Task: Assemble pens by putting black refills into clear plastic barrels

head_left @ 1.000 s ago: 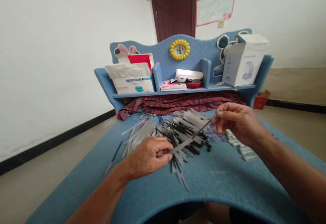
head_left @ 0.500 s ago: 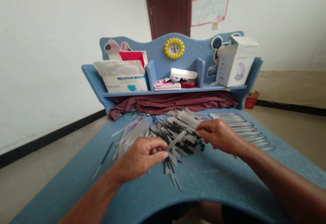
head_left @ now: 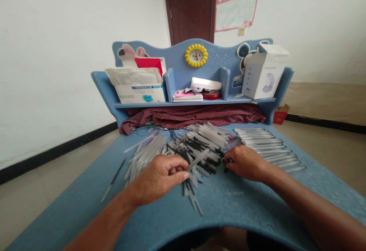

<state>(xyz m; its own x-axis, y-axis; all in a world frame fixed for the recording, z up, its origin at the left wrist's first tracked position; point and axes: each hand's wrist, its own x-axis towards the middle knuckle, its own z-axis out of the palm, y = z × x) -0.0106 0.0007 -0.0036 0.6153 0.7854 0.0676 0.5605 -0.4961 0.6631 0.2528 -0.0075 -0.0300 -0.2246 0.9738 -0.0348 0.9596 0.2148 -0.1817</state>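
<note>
My left hand [head_left: 166,175] pinches a translucent pen barrel [head_left: 198,159] between thumb and fingers, its free end pointing up and right over the pile. My right hand [head_left: 243,161] is lowered at the pile's right edge, fingers curled together around small black pieces [head_left: 225,168]; what it grips is mostly hidden. Between the hands lies a heap of black pen parts [head_left: 185,144] mixed with clear ones. More translucent barrels [head_left: 210,135] are stacked behind it, and another bunch [head_left: 148,152] lies to the left. Right of my right hand, several pens [head_left: 268,142] lie in a row.
A single black-and-clear pen refill [head_left: 116,178] lies at the table's left. Checked cloth [head_left: 183,116] is bunched under the blue shelf [head_left: 243,100]. On the shelf stand a mask box [head_left: 141,93], papers [head_left: 187,98] and a white box [head_left: 261,74]. The blue table [head_left: 223,209] curves inward near me.
My right hand has moved down from the stacked barrels to the small black pieces at the pile's right edge. My left hand still holds the pen barrel almost unmoved.
</note>
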